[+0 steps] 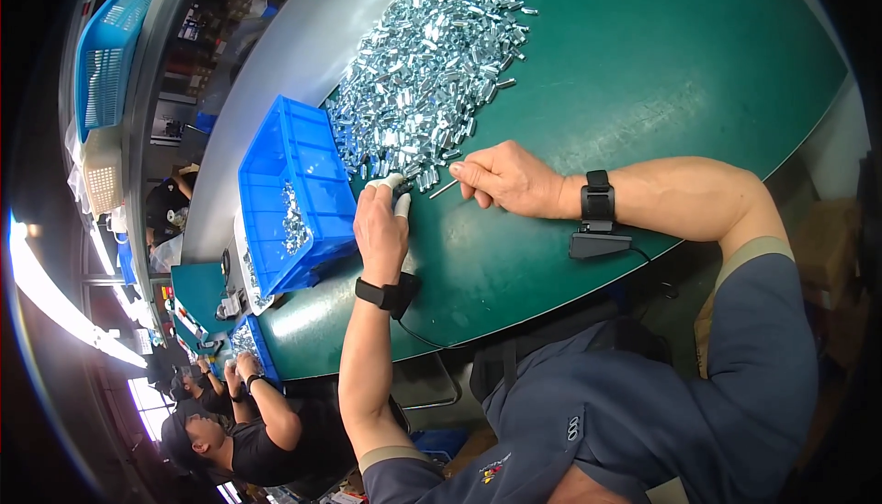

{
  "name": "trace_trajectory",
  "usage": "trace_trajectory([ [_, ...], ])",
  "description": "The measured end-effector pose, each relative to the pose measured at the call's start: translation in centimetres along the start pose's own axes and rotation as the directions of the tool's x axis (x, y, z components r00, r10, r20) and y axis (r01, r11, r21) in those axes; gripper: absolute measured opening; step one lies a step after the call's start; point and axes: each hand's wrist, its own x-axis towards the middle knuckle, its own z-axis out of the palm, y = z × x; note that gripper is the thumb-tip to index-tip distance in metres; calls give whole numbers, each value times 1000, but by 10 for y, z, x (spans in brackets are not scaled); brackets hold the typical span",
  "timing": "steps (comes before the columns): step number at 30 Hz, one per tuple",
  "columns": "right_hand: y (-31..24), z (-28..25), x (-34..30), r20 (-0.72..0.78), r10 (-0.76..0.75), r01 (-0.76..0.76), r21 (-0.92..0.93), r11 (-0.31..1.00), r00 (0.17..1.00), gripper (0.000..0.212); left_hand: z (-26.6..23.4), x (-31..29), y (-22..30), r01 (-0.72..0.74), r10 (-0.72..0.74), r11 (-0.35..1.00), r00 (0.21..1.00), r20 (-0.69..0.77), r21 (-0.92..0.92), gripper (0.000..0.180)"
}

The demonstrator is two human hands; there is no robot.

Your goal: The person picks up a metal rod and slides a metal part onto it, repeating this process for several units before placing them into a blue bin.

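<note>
Head view: right hand [516, 179] holds one rod [444, 190].

Metal pieces [432, 63] lie right of the bin [317, 150].

The fisheye camera looks down from the person's head at the green table [597, 100], left hand [379, 230] and right hand [512, 179] close below. Leftward, its wide field reaches a more distant co-worker [271, 426].

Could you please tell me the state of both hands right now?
Left hand: partly curled beside the metal pieces; whether it holds one cannot be told.
Right hand: closed, holding a thin metal rod.
</note>
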Motion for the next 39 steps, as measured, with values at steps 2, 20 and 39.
trace_trajectory([
  [2, 0, -1, 0, -15, 1, -1, -14, 1000, 1000, 51, 1, -2, -1, 31, -30, 999, 999, 28, -22, 29],
  [20, 3, 0, 0, 25, -25, 27, -80, 996, 999, 51, -11, -43, 20, 114, -112, 993, 993, 48, -39, 29],
  [39, 6, 0, 0, 83, -102, 113, -145, 983, 991, 43, -8, -48, 39, -2, -38, 926, 995, -96, -379, 17],
])
